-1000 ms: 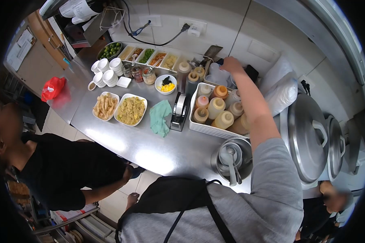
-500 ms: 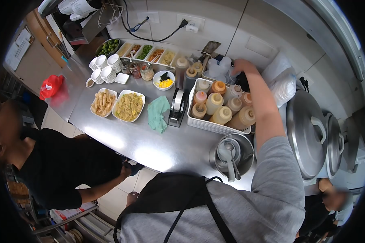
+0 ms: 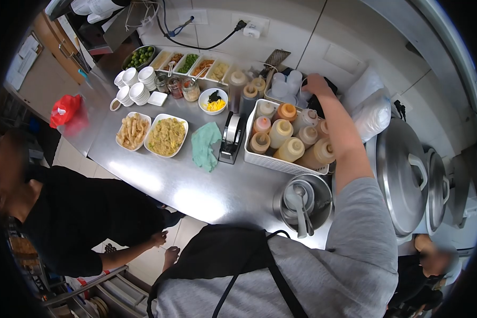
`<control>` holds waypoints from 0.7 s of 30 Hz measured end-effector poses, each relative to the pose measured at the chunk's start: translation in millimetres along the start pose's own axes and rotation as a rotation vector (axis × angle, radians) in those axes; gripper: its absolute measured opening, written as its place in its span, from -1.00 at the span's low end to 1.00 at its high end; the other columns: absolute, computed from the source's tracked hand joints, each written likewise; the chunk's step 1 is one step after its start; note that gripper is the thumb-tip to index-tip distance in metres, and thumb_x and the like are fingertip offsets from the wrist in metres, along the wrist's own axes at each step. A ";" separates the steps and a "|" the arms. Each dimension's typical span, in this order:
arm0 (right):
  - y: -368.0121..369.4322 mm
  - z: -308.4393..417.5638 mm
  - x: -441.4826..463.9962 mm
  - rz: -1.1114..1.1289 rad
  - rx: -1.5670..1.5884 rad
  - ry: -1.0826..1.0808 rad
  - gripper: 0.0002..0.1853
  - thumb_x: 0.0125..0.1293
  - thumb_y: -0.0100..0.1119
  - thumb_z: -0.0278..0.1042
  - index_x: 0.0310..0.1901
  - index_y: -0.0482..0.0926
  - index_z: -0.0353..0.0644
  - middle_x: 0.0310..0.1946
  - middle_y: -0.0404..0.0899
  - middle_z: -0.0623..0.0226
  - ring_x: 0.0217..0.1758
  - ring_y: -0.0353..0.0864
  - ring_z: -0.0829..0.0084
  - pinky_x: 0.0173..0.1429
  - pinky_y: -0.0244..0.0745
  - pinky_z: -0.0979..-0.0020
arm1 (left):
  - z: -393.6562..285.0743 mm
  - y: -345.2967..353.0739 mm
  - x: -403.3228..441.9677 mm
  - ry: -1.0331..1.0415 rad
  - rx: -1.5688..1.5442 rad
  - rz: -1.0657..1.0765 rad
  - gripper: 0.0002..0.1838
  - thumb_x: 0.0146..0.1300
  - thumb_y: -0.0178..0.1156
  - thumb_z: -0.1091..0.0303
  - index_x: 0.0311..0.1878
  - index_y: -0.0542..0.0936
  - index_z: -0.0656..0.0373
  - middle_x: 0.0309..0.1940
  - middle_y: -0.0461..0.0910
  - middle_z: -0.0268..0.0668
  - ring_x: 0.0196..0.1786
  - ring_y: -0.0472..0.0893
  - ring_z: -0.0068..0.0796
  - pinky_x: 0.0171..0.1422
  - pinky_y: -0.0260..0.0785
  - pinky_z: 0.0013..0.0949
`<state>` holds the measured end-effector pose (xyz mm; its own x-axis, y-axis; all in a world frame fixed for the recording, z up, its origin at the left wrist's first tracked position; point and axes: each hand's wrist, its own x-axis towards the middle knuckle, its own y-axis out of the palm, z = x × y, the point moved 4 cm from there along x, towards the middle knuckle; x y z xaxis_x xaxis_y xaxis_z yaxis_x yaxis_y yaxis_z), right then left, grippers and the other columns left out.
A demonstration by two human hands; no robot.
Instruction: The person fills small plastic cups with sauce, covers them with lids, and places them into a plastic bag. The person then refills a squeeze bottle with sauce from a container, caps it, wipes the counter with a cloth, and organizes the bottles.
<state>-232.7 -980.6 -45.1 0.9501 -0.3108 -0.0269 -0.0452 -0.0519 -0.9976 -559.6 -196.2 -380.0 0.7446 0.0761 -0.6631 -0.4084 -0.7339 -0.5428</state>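
Note:
My right hand [image 3: 316, 84] reaches to the back of the counter, beside a group of clear plastic cups [image 3: 287, 85]. Its fingers bend down at the cups' right side, next to a dark object by the wall. The fingertips are hidden, so any grip on a cup cannot be made out. Under my outstretched arm stands a white basket [image 3: 281, 165] of squeeze bottles [image 3: 282, 133]. My left hand [image 3: 170, 256] hangs low beside my black apron, below the counter edge. Only a small part of it shows, and its fingers are unclear.
On the steel counter [image 3: 196, 199] are a tape dispenser [image 3: 231, 139], a green cloth [image 3: 205, 146], two food dishes [image 3: 167, 136] and a metal pot [image 3: 326, 204] with ladles. Large lidded pots [image 3: 400, 175] stand right. A person in black [image 3: 90, 212] stands left; another person is at lower right.
My right hand has shifted slightly up and stays by the cups. The person on the left has brought a hand forward, near my left hand. The view has shifted slightly.

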 end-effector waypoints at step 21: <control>-53.8 48.6 -6.4 -0.123 -0.013 -0.161 -0.82 -0.14 0.21 -0.36 -0.40 0.61 -0.13 -0.37 0.59 0.16 -0.24 0.57 0.16 -0.18 0.47 0.24 | -17.3 -5.9 -8.6 -0.095 0.026 0.005 -0.66 0.00 0.20 0.23 -0.16 0.57 0.20 -0.55 0.57 -0.18 -0.59 0.56 -0.46 -0.59 0.37 -0.42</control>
<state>-221.3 -929.7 5.7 0.9857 -0.1460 0.0845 0.0714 -0.0926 -0.9931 -554.5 -204.2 -362.2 0.6892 0.1369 -0.7115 -0.4265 -0.7171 -0.5512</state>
